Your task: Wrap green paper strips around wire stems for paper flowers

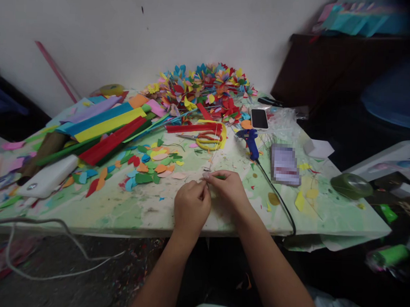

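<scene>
My left hand (192,205) is closed in a fist near the front edge of the table. Touching it, my right hand (225,186) pinches with thumb and forefinger. A thin wire (212,156) rises from between the fingers and slants up toward the scissors; what sits at its lower end is too small to make out. Beyond the hands lie scissors with red and yellow handles (210,140) beside red paper strips (195,127). Cut paper petals and leaves (153,165) are scattered to the left. A blue glue gun (251,144) lies to the right.
Many-coloured paper flowers (201,87) are heaped against the wall. Rolled paper strips (107,126) and a white power bank-like box (49,176) lie left. On the right are a phone (259,119), a blurred-out rectangular item (285,164), a black cord (278,197) and a green cylinder (351,186).
</scene>
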Available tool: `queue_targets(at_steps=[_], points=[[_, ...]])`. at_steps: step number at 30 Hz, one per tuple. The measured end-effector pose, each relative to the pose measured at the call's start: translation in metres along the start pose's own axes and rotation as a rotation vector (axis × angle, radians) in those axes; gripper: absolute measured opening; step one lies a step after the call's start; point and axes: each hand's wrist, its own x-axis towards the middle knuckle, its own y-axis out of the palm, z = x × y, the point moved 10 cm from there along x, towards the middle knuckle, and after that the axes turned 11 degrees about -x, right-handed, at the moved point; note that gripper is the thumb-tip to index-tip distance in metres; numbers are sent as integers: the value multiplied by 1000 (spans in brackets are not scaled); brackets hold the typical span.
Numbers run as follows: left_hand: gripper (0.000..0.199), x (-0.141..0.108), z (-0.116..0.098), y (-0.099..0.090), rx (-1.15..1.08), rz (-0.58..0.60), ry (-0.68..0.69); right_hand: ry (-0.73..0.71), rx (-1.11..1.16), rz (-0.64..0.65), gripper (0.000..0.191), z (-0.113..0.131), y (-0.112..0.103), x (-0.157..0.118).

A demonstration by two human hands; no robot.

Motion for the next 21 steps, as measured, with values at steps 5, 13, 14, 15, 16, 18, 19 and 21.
queue_targets(at_steps=[5,13,14,15,16,18,19,21], points=[[23,1,15,5,-222,24,-149,-17,8,-5,19,-2,-4,3],[26,-13,67,29,-866,25,-702,-21,23,42,23,1,-1,1],[26,-13,68,29,-893,15,-724,-24,15,39,24,1,-1,0],[25,-13,68,28,-917,4,-745,-27,6,32,25,2,-1,0],[25,-14,68,28,-939,-4,-764,-31,-3,22,26,2,-2,1],[25,-14,68,28,-975,-18,-801,-43,-22,2,27,3,-2,1],[25,-15,68,28,-991,-23,-817,-51,-32,-6,28,4,-3,2],[26,-16,69,29,-1019,-30,-844,-67,-49,-12,28,5,-2,2]])
